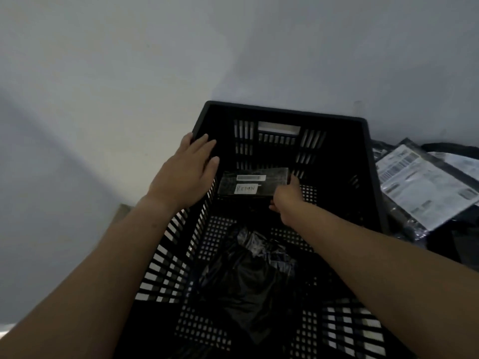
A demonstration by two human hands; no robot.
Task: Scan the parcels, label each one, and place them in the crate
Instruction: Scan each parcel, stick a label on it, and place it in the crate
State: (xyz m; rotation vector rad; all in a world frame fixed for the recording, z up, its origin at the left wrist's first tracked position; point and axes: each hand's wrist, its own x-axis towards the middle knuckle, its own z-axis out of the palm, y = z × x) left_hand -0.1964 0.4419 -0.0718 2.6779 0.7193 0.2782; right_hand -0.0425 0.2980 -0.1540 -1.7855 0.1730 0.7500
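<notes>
A: Bag [246, 281] nearest you, inside the crate [285, 111]: done?
B: Seems so. My right hand [285, 199] grips the parcel [252, 181] by its right end, at the crate's far end. My left hand [185, 174], fingers straight, rests on the left rim, likely steadying.
A: Lying how?
B: Long axis left-right, label [245, 189] up, facing me.

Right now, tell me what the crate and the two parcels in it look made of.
Crate: hard black plastic, matt, moulded slots and grid holes.
Labelled parcel: stiff flat block, apparently in dark shiny wrap, with white paper stickers.
Bagged parcel: thin glossy black plastic film, crumpled, catching highlights.
</notes>
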